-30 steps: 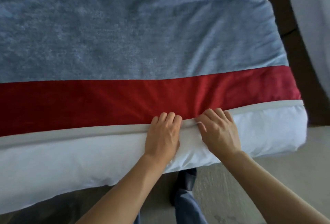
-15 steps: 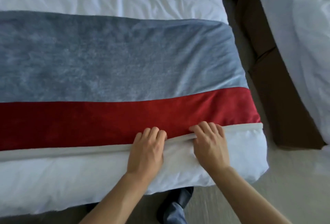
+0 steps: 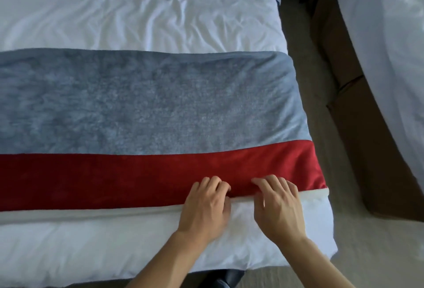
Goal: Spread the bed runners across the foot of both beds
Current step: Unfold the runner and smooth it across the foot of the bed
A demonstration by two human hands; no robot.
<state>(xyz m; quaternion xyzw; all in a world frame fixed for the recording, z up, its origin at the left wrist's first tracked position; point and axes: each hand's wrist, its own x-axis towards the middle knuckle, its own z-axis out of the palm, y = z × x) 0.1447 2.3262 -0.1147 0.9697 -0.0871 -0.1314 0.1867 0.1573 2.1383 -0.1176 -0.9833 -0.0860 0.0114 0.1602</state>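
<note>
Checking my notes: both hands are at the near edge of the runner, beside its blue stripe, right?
Not quite. In the head view both hands, left hand and right hand, are at the near edge of the runner, but beside its red stripe, not the blue one.

Beige carpet (image 3: 358,253) right of the hands, running up between the beds. Dark brown bed base (image 3: 358,131) further right. Soft, even daylight.

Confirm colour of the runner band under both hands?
Red band, below the grey-blue section; head view.

Both hands (image 3: 241,207) crept forward onto the bed runner (image 3: 137,173)
</note>
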